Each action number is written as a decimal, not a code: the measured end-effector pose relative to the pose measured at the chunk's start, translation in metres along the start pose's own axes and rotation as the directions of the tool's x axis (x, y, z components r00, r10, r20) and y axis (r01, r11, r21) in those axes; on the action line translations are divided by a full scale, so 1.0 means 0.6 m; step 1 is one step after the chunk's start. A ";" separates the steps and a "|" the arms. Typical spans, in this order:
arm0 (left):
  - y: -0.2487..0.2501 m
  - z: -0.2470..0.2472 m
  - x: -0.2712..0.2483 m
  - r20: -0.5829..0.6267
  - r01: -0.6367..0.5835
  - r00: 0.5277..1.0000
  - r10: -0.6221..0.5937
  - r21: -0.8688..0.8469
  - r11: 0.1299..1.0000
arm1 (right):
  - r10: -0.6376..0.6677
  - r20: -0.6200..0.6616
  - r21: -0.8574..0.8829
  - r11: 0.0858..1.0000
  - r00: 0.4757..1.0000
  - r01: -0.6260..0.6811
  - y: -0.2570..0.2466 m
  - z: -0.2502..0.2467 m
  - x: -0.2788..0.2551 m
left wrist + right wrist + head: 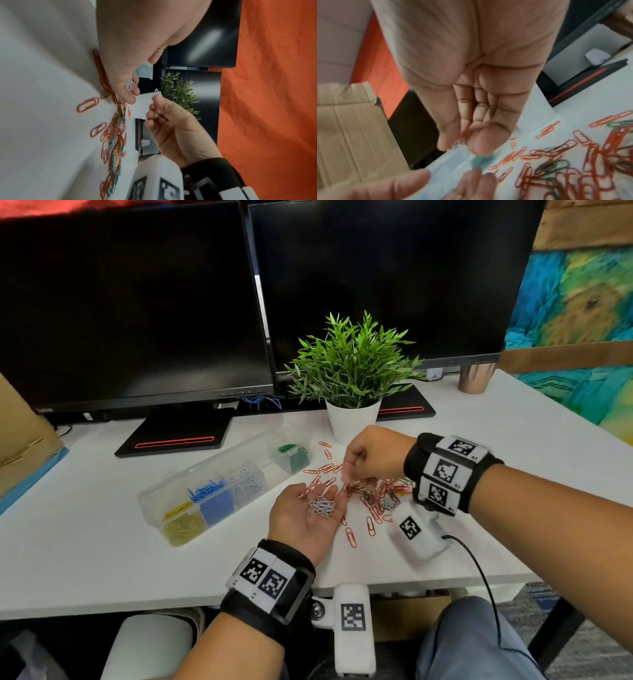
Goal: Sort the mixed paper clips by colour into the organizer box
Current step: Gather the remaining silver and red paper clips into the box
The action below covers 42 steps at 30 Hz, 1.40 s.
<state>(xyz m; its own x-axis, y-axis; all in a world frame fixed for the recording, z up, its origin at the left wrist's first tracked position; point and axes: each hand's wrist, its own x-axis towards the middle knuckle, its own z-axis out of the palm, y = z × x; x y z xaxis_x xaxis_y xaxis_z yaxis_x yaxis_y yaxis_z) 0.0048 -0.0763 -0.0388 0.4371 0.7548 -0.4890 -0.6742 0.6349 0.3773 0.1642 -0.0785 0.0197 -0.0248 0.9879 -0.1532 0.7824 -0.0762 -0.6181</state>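
Several light, slippery white clips [322, 506] rest in the open left hand [306, 513]; right hand [371, 455] pinches another.

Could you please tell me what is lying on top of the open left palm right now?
A small heap of white paper clips rests on the upturned left hand. The exact count cannot be read because they overlap.

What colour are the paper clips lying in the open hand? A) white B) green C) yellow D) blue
A: the left hand lies palm up with a small bunch of white paper clips resting on it, beside the mostly red pile on the desk.
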 end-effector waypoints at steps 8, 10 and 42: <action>-0.022 0.013 -0.005 0.028 0.071 0.997 -0.071 -0.009 0.997 | 0.125 -0.021 -0.435 0.892 0.992 -0.121 0.028 -0.014 -0.045; -0.025 0.012 -0.006 0.031 0.059 0.998 -0.059 0.012 0.998 | 0.192 0.008 -0.474 0.865 0.981 -0.166 0.044 0.001 -0.048; -0.052 0.039 -0.024 -0.061 0.105 0.993 -0.103 0.028 0.994 | 0.125 0.007 -0.499 0.860 0.992 -0.105 0.090 -0.011 -0.059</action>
<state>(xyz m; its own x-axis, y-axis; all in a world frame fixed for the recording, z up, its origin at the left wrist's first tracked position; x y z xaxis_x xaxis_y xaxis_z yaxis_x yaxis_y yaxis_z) 0.0333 -0.1028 -0.0252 0.4674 0.6741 -0.5720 -0.6076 0.7149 0.3460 0.2117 -0.1168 -0.0031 0.0695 0.9696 -0.2345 0.9861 -0.1023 -0.1308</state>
